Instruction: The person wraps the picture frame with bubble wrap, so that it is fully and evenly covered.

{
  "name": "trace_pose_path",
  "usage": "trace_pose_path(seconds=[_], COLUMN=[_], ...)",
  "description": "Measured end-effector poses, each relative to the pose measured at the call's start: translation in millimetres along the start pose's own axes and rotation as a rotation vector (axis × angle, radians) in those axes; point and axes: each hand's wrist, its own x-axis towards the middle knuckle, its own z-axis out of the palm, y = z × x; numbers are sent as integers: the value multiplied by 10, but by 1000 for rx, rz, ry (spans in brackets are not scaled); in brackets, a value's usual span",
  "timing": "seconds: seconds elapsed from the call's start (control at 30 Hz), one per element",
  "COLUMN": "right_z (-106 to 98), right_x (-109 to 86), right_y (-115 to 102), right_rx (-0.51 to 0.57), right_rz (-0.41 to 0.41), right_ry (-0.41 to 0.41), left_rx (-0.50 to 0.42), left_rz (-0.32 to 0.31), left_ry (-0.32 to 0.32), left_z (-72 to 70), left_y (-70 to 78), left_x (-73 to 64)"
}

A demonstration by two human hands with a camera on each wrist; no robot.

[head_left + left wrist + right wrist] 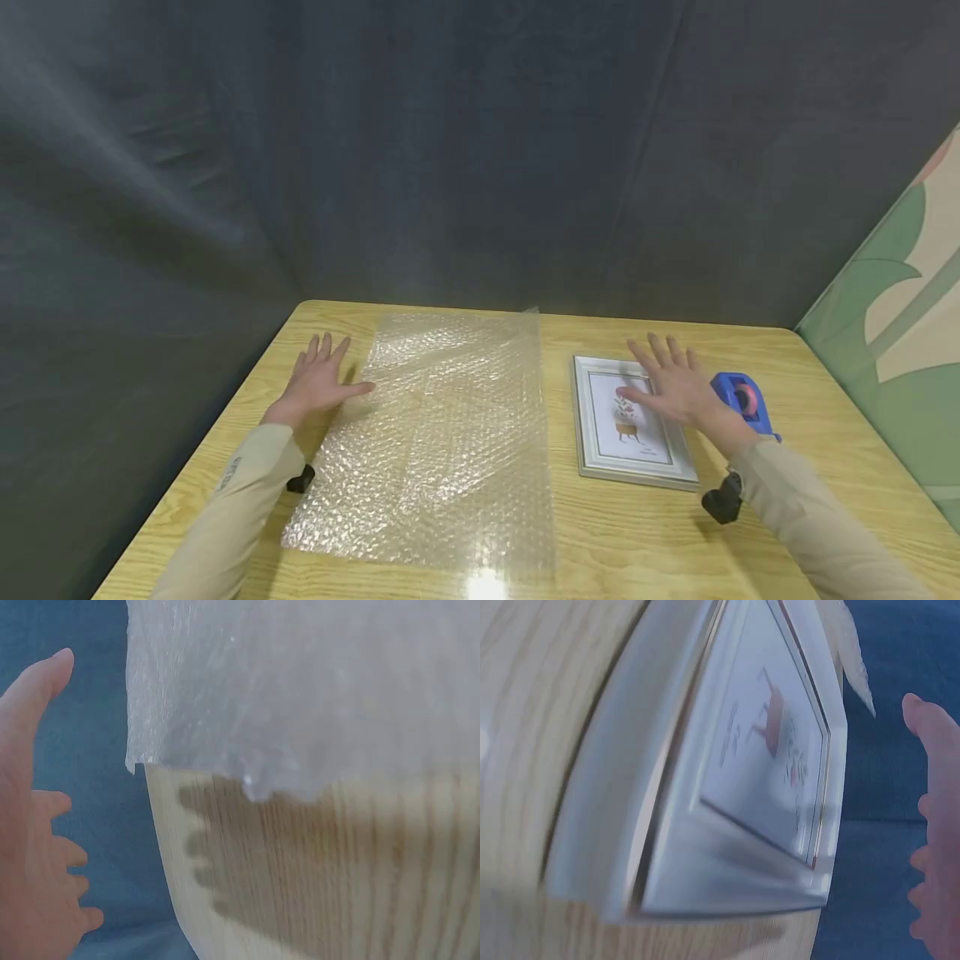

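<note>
My left hand [321,385] hovers palm down with fingers spread, by the left edge of a sheet of clear bubble wrap [442,450]. Its shadow falls on the wood in the left wrist view, beside the wrap's edge [225,735]. Over the upper right part of a white picture frame [633,472] hangs my right hand [678,392], fingers also spread and nothing held. The frame lies flat, face up, and shows a print of a potted plant. In the right wrist view the picture frame [727,862] sits apart from the fingers.
A blue tape dispenser [761,417] with a pink roll stands right of the picture frame. All lie on a wooden table [622,542]. A dark curtain [480,167] hangs behind and to the left; a patterned green and beige panel [900,308] is at the right.
</note>
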Motion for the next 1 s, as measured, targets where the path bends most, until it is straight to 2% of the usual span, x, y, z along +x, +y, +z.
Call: trace_pose_path(seconds=[0.2, 0.53, 0.77, 1.0], right_z=[31, 123, 229, 329], right_x=[59, 178, 260, 299], right_y=[-109, -386, -533, -703], right_rx=[88, 395, 541, 789], right_rz=[-20, 3, -37, -54], right_ry=[-16, -76, -48, -62], left_rx=[-69, -225, -266, -264], left_rz=[-7, -19, -40, -70], left_ry=[-19, -61, -91, -118], left_z=[-5, 42, 80, 111], left_y=[-63, -95, -117, -143], left_x=[-48, -200, -311, -440])
